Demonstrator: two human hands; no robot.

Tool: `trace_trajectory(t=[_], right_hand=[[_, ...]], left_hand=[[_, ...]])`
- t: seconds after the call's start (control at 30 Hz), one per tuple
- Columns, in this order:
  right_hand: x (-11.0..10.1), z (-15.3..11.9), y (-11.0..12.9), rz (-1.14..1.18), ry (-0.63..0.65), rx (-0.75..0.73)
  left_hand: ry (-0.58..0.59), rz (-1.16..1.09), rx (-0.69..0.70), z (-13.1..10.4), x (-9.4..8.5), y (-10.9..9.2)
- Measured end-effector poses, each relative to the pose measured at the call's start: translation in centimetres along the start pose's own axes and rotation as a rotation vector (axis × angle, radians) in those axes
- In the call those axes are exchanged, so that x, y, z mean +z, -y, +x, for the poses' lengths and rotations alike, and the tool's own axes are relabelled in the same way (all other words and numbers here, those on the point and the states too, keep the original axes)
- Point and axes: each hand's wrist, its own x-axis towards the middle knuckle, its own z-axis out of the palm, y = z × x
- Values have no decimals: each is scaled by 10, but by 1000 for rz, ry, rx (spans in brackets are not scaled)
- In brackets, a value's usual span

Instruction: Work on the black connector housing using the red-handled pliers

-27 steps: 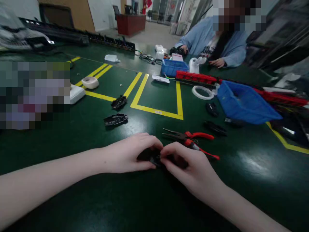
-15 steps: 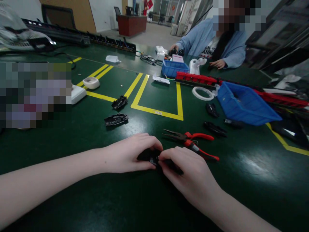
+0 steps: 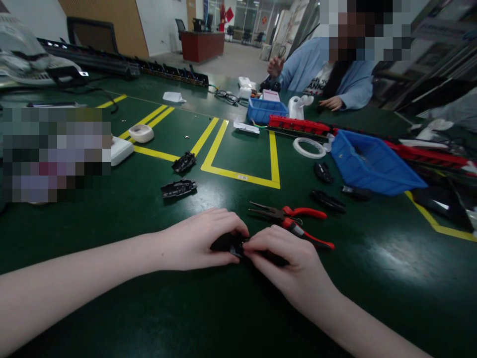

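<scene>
"While our green table (image 3: 122, 308) stretches far, what's near?"
"Our left hand (image 3: 203, 239) and right hand (image 3: 290, 253); just beyond, red-handled pliers (image 3: 278, 214)."
"Our fingers?"
"Both sets hold a small black part (image 3: 236, 248) between them, right fingertips pinched narrow."

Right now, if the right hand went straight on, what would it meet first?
Probably the small black part held by the left hand; depth leaves unclear whether the right hand touches it.

Reddish desk (image 3: 203, 46), large blue bin (image 3: 377, 171), white ring (image 3: 309, 155), possibly tape
</scene>
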Motion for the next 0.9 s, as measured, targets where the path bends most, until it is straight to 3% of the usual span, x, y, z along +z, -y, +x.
trace_trajectory(t=[0.27,0.5,0.67,0.9], right_hand=[[-3,-4,-6,-189,-33,-243],[-15,-2,-5,-476,-76,-411],[-32,-3,-19,-637,-53,-295],[-58,-14,-63,-776,26,68]], left_hand=[[10,37,34,0,1,1],[3,-95,-18,0,-1,2],[15,-90,-29,-1,-2,2],[-3,-115,-60,-1,-8,-6]])
